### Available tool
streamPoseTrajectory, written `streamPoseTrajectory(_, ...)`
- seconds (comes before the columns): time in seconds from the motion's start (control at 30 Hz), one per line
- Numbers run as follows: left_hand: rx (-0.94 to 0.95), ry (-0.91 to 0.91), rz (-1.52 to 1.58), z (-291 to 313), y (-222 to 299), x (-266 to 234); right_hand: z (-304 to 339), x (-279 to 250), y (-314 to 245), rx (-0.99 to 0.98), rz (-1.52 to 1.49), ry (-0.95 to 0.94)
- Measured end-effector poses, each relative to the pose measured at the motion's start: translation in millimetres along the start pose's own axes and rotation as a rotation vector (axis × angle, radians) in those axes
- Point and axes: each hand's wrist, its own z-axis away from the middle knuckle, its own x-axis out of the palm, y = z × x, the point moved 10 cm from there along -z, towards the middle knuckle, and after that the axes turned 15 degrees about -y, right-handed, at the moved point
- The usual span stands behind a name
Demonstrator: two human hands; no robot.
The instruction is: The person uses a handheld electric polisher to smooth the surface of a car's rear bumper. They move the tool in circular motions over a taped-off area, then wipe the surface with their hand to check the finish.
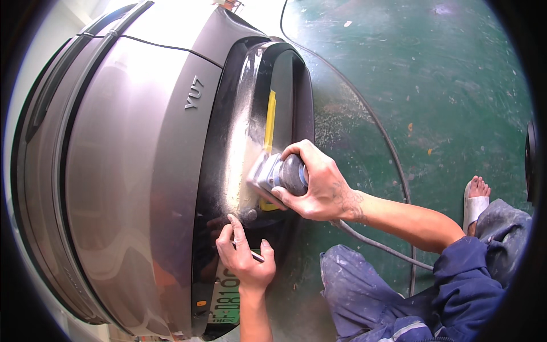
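Note:
My right hand (319, 185) is wrapped round the dark round head of a sander (274, 175). Its pad, smeared by motion, lies against a pale dusty sanded patch (242, 185) on the car's rear bumper (213, 191). Yellow masking tape (270, 121) runs along the bumper just beyond the sander, and a bit of it shows below the pad. Nearer to me, my left hand (248, 262) has its index fingertip on the black trim by the patch's lower end. A slim black-and-white pen-like stick (257, 257) pokes out from its curled fingers, partly hidden.
The grey-bronze car (125, 188) fills the left side. Its green licence plate (226, 293) is next to my left forearm. A grey hose (376, 245) trails from below the sander, and a dark hose (373, 111) curves over the green floor (444, 74). My knees are close on the right.

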Motion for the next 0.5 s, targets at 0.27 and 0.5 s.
streamPoseTrajectory(0.27, 0.003, -0.009, -0.006, -0.4, 2.9, -0.8, -12.2, -4.2, -11.2, -0.072, 0.066, 0.036)
streamPoseTrajectory(0.5, 0.002, 0.002, -0.015, -1.0, 4.0, -0.7, -30.8, -15.4, -18.1, -0.103, 0.108, 0.041)
